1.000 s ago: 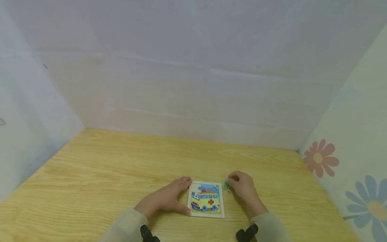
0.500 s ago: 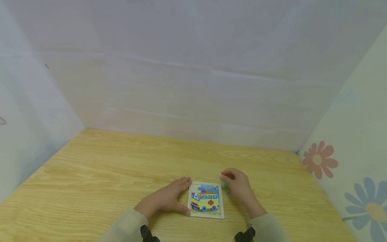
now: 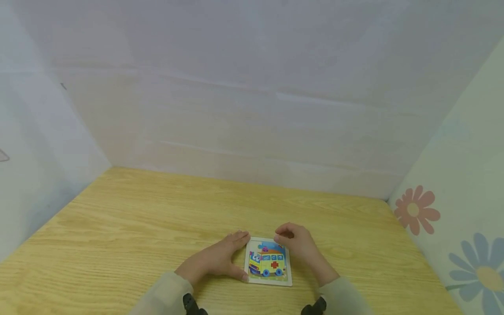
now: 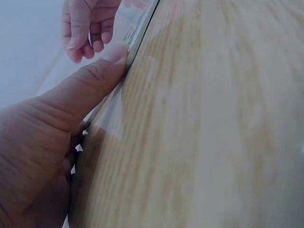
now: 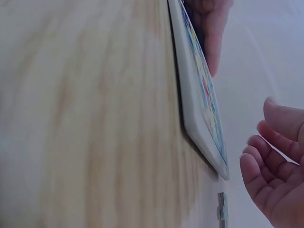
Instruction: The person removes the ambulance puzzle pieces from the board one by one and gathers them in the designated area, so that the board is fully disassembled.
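Note:
A small square jigsaw puzzle (image 3: 274,262) in a white frame (image 3: 271,283) lies on the table, picturing a yellow ambulance. A pale patch shows at its back left. My left hand (image 3: 220,259) rests at the frame's left side, fingers spread to the back corner and the straight thumb (image 4: 102,76) against the front corner. Over the back right corner hovers my right hand (image 3: 297,243), its fingers loosely curled, with nothing visible between thumb and fingertips in the right wrist view. Beside the frame lies a loose puzzle piece (image 5: 223,209), seen edge-on; in the head view the right hand hides it.
The wood-grain table (image 3: 177,210) extends around the puzzle. A pale sheet (image 3: 252,131) hangs behind it, with side walls at left and right. Flowers (image 3: 417,209) are printed on the right wall. Dark wrist cameras (image 3: 193,304) sit at both sleeves.
My right hand has moved left, from the green loose piece beside the frame to above the puzzle's back right corner. The left hand has kept its place.

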{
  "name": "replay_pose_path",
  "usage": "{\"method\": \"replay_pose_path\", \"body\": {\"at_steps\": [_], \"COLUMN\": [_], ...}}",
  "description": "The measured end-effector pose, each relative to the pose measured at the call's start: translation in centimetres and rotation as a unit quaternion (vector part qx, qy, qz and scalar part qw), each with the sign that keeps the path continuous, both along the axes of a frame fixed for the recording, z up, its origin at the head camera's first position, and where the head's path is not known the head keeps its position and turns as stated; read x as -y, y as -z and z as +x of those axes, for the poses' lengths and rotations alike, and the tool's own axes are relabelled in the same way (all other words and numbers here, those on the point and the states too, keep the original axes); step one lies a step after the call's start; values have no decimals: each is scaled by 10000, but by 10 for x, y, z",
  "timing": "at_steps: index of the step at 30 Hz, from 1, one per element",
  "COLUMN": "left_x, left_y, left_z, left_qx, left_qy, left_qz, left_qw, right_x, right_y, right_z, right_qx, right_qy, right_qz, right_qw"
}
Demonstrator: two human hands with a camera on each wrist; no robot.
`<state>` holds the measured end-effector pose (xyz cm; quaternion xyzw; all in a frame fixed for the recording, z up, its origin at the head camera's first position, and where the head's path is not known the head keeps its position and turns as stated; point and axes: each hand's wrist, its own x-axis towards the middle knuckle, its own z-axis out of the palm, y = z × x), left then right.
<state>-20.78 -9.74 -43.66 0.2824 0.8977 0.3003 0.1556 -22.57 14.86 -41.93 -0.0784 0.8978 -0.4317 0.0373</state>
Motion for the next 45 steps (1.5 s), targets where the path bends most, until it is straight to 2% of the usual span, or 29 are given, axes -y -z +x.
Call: {"method": "replay_pose_path", "body": {"at_steps": [3, 15, 20, 36, 45], "left_x": [0, 0, 0, 1, 1], "left_y": [0, 0, 0, 2, 1], "left_z": [0, 0, 0, -2, -1], "left_qx": [7, 15, -5, -61, -2], "left_qy": [2, 12, 40, 96, 57], "left_qz": [18, 11, 31, 27, 23], "left_qw": [10000, 10000, 10000, 9999, 10000], "right_x": [3, 13, 13, 17, 19], "right_y": [0, -1, 2, 10, 3], "right_z": [1, 2, 0, -8, -4], "right_qx": [36, -7, 111, -114, -191], "right_qy": [-266, -866, -953, -1413, -1737], "right_qz": [140, 430, 564, 917, 862], "right_qw": [9995, 9953, 9938, 9856, 9808]}}
